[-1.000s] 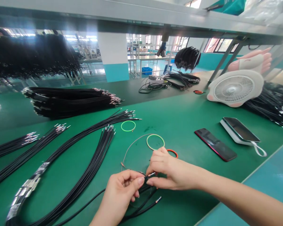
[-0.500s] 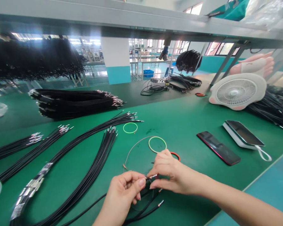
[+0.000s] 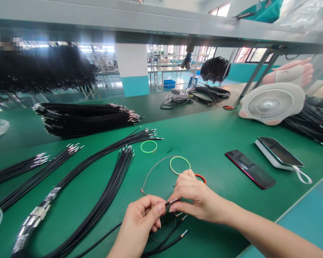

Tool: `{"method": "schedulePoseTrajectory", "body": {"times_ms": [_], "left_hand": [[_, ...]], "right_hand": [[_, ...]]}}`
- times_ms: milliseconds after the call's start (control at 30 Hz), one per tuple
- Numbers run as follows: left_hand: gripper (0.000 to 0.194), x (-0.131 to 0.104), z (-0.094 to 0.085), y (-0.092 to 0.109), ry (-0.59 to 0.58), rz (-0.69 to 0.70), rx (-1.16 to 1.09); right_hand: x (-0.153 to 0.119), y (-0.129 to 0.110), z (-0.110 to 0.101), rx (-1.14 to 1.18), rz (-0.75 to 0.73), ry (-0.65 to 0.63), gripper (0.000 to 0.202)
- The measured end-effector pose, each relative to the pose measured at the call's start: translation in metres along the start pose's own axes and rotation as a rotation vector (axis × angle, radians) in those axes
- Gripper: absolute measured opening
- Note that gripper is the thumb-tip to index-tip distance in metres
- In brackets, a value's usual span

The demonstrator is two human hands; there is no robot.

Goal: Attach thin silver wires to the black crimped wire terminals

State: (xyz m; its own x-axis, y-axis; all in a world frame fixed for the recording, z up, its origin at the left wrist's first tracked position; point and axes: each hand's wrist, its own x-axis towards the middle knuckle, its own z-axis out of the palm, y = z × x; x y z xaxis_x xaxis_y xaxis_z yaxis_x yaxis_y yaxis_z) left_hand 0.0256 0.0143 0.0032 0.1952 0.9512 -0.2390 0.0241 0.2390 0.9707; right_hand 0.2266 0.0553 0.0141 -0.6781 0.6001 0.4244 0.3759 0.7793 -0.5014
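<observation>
My left hand pinches a black cable near its end, between thumb and fingertips. Close on its right, my right hand has thumb and forefinger closed around the metal-tipped end of that same cable. Below the hands lie other black cable ends with silvery tips. A green ring and a red ring rest just beyond my right hand, partly covered by it. A thin brown wire curves over the green mat behind my left hand.
Taped black cable bundles spread across the left, with a thick coiled bundle behind. Another green ring lies mid-table. On the right are a red-edged phone, a second device and a white fan. A shelf crosses above.
My right thumb and forefinger have closed onto the cable tip, where they were apart before. My left hand has barely moved.
</observation>
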Motion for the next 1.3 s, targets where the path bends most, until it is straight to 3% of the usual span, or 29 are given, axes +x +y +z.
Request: {"method": "schedulePoseTrajectory", "body": {"times_ms": [233, 433, 633, 733, 933, 1133, 1300], "left_hand": [[0.034, -0.001, 0.001, 0.002, 0.0, -0.012, -0.027], [0.039, -0.001, -0.002, 0.002, -0.012, -0.054, -0.032], [0.036, 0.0, -0.007, 0.007, 0.026, -0.149, -0.287], [0.037, -0.001, -0.008, 0.006, 0.019, -0.199, -0.33], [0.036, -0.003, -0.007, 0.001, 0.01, -0.193, -0.307], [0.04, -0.005, 0.001, 0.0, -0.011, -0.11, -0.165], [0.032, -0.007, 0.005, 0.003, 0.191, -0.045, -0.137]], "right_hand": [[0.007, -0.001, 0.001, 0.132, -0.005, 0.067, 0.02], [0.027, -0.005, -0.002, 0.373, 0.164, -0.044, 0.025], [0.031, 0.009, 0.025, 0.87, 0.381, 0.06, 0.043], [0.025, 0.009, 0.033, 0.988, 0.422, 0.123, 0.041], [0.022, -0.007, 0.033, 1.076, 0.507, 0.153, 0.029], [0.02, -0.009, 0.033, 1.164, 0.53, 0.163, 0.032], [0.018, -0.006, 0.03, 1.044, 0.514, 0.154, 0.039]]}}
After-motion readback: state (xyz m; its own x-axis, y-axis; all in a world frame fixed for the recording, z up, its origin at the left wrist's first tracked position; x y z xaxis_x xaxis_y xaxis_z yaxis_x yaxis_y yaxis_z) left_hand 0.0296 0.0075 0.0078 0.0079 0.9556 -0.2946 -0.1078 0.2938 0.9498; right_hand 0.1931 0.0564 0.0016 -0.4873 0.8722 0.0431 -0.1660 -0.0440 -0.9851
